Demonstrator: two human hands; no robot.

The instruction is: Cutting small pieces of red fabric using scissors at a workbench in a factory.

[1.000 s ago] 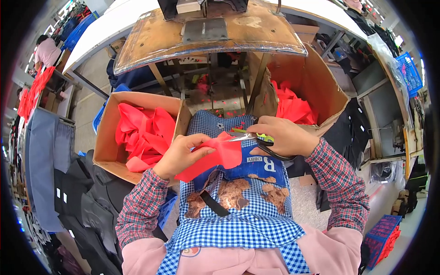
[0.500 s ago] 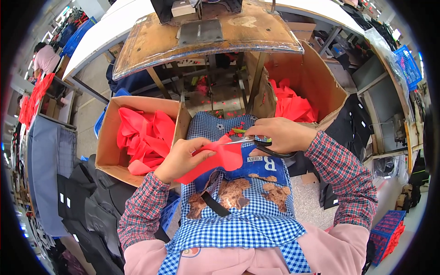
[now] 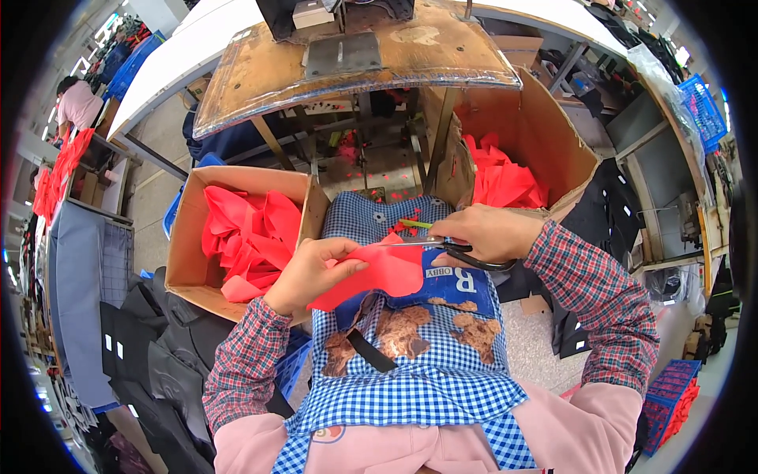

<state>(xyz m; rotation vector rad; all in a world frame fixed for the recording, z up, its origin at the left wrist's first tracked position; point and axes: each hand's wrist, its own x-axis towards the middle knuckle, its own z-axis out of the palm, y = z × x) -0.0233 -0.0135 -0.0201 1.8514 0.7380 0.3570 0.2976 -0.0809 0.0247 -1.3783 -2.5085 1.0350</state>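
Red fabric piece (image 3: 371, 272): lies over the person's lap, on the blue checked apron (image 3: 410, 371), between the two hands.
Left hand (image 3: 312, 272): grip pressed together on the fabric's left end, thumb on top, fingers under; it sits at 9 o'clock from the cloth's middle.
Right hand (image 3: 485, 233): fingers through the black loops of the scissors (image 3: 442, 246), closed about the handles; it sits at 2 o'clock from the cloth.
Scissor line: blades point toward 9 o'clock, from the right hand toward the left, tips meeting the cloth's upper edge; whether the blades are parted I cannot tell.
Long axis of the cloth: runs roughly from 8 o'clock to 2 o'clock, close to the line of the blades.
Nearer hand: the left is on the cloth itself; the right touches it only through the scissors.
Left box (image 3: 189, 245): cardboard, at 10 o'clock from the left hand, heaped with red pieces.
Right box (image 3: 553, 134): cardboard, at 12 o'clock from the right hand, also holding red pieces.
Counter (image 3: 260, 71): worn wooden top, beyond the knees at 12 o'clock.
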